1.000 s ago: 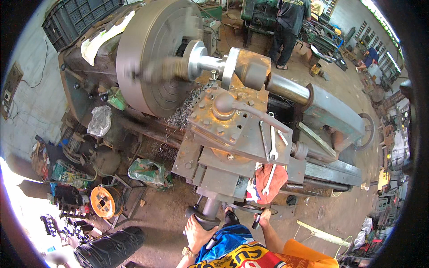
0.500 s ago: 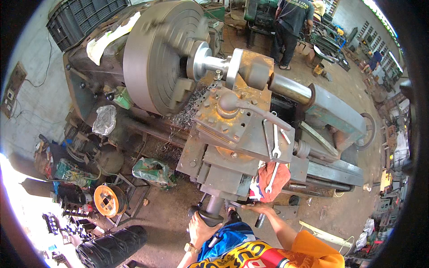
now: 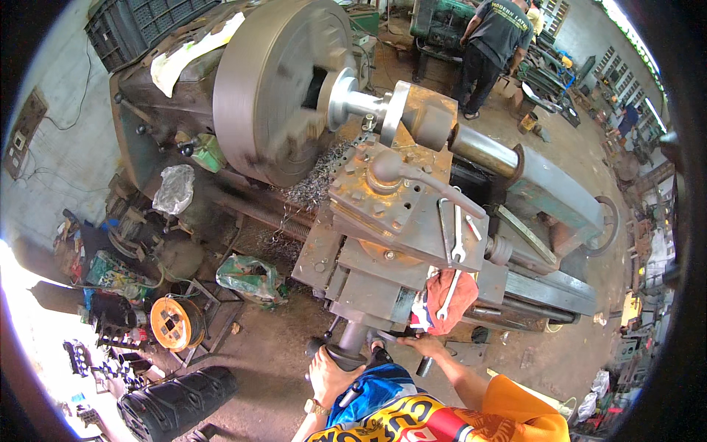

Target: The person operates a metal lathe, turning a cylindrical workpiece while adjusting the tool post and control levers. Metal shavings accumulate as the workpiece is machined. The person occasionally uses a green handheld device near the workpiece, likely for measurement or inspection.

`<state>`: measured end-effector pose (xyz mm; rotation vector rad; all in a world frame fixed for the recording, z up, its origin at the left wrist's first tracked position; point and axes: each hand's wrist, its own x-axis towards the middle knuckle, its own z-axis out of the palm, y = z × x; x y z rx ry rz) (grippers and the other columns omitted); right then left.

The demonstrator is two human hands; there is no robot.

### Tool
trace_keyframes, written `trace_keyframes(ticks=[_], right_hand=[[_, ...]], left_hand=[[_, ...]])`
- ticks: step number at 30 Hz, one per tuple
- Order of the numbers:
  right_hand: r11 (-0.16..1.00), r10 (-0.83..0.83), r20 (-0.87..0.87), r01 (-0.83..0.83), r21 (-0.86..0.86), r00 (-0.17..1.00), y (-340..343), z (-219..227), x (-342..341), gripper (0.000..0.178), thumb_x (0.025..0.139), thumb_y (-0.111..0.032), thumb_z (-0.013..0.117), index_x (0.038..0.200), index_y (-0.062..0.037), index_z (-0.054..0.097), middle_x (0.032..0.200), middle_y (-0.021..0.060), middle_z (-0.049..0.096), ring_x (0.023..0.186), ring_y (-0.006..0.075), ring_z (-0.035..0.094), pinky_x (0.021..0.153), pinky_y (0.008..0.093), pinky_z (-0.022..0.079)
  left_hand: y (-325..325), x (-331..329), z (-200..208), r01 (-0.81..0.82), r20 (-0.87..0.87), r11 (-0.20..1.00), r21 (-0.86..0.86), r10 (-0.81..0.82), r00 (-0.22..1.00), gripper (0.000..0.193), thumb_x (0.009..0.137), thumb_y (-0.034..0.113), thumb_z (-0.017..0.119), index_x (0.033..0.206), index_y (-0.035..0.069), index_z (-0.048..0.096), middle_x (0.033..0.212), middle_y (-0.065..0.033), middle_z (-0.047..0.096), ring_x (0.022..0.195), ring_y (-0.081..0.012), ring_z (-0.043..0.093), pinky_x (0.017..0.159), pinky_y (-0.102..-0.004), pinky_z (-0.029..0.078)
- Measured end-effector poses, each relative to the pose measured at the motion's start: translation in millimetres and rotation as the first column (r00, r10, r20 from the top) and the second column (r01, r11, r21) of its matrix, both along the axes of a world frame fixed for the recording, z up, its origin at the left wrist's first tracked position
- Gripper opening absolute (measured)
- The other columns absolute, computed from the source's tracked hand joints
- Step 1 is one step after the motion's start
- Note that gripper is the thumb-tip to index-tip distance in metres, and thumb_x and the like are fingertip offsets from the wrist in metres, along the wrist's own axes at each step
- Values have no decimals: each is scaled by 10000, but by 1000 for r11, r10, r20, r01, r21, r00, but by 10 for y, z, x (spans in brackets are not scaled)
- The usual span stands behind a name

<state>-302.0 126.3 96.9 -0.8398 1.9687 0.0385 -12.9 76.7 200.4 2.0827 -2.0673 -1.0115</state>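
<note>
My left hand (image 3: 333,377) is closed around the rim of a dark handwheel (image 3: 346,358) at the front of the lathe carriage. Just right of it, my right hand (image 3: 425,345) grips a grey metal lever (image 3: 394,338); part of its fingers is hidden. Up and to the left, the large lathe chuck (image 3: 254,96) is blurred by spinning. It carries a shiny stepped metal workpiece (image 3: 366,103), whose far end meets the tailstock (image 3: 549,188). Beside the workpiece stands the tool post (image 3: 379,195), with a long clamping handle (image 3: 434,188) on top.
Several spanners (image 3: 458,239) lie on the carriage, one across a red rag (image 3: 455,295). Metal shavings (image 3: 313,184) are heaped below the chuck. An orange cable spool (image 3: 171,324) and a black ribbed roll (image 3: 177,401) stand on the floor at left. Another person (image 3: 495,55) stands at the back.
The chuck has turned and its jaws have blurred to other positions. My view has shifted slightly. Both hands keep their places on the handwheel and the lever.
</note>
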Motion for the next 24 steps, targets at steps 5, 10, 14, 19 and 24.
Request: trace_keyframes(ticks=[5,10,14,19,24], right_hand=[[981,30,-23,-25,193,999,6,-44,-26,1068,599,-891,580,1296,-83,589,1275,198,599,1215,339,556,1006,399,438],[990,6,96,-19,141,995,-30,109,-88,1043,629,-886,559,1319,-104,593,1329,181,588,1247,316,554,1010,388,443],[969,49,-65,-31,245,997,-67,113,20,1038,620,-859,602,1298,-73,599,1304,191,600,1222,311,569,1005,373,442],[998,-55,236,53,16,970,-19,181,-111,1125,595,-832,666,1296,42,564,1335,249,556,1264,333,531,1027,368,424],[988,-27,53,19,154,998,-60,192,-31,1097,595,-800,704,1289,39,570,1311,229,579,1242,337,542,1028,375,420]], left_hand=[[13,1,-20,-6,-18,1000,-8,5,1000,1153,538,591,849,1326,-112,386,1218,-272,554,1150,-393,555,990,-452,446],[12,2,-20,-5,-8,1000,-17,5,1000,1156,537,597,848,1313,-129,392,1198,-276,566,1136,-395,567,971,-453,458],[14,-18,-6,-1,0,999,-45,1,1000,1153,539,595,846,1313,-129,392,1183,-270,573,1130,-393,570,973,-448,457],[2,-10,5,-2,27,1000,-1,2,1000,1152,543,600,842,1318,-123,390,1204,-264,557,1153,-382,555,996,-440,445],[23,-11,-26,-3,2,1000,13,3,1000,1161,547,602,841,1326,-129,386,1226,-272,548,1172,-384,543,1020,-438,426]])
